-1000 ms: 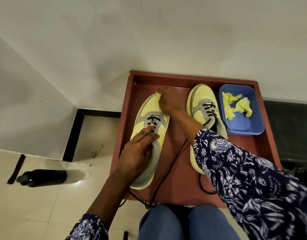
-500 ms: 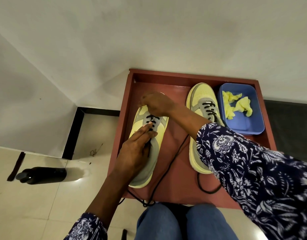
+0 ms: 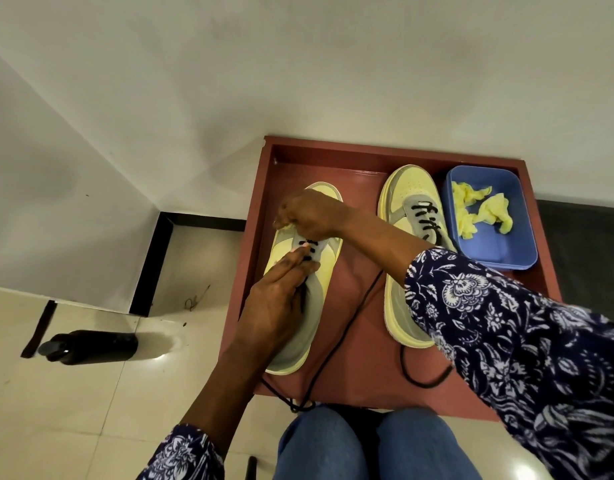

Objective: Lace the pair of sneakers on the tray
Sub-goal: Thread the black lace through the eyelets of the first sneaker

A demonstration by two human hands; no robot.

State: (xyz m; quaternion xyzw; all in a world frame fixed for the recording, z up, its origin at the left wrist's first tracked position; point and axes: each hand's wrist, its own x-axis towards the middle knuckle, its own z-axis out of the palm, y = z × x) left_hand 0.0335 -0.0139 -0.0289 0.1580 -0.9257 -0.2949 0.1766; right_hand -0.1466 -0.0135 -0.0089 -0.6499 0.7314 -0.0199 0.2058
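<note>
Two yellow-and-grey sneakers lie on a red-brown tray [image 3: 367, 148]. The left sneaker [image 3: 328, 268] has black lace only through its lowest eyelets. My left hand [image 3: 277, 306] lies along its tongue, fingertips at the eyelets, with the black lace [image 3: 350, 323] pinched between the fingers. My right hand [image 3: 312, 213] reaches across and curls over the sneaker's forepart, gripping its left side by the toe. The lace trails off the tray's near edge. The right sneaker [image 3: 407, 188] is laced through several eyelets, and its loose end loops [image 3: 419, 379] on the tray.
A blue plastic box [image 3: 489, 247] with crumpled yellow paper [image 3: 478, 213] stands at the tray's far right corner. A black bottle [image 3: 91, 346] lies on the tiled floor to the left. White walls rise behind. My knees in jeans [image 3: 367, 445] are at the tray's near edge.
My right hand has moved from the left sneaker's toe back and left toward the eyelets. My left hand has stayed on the tongue.
</note>
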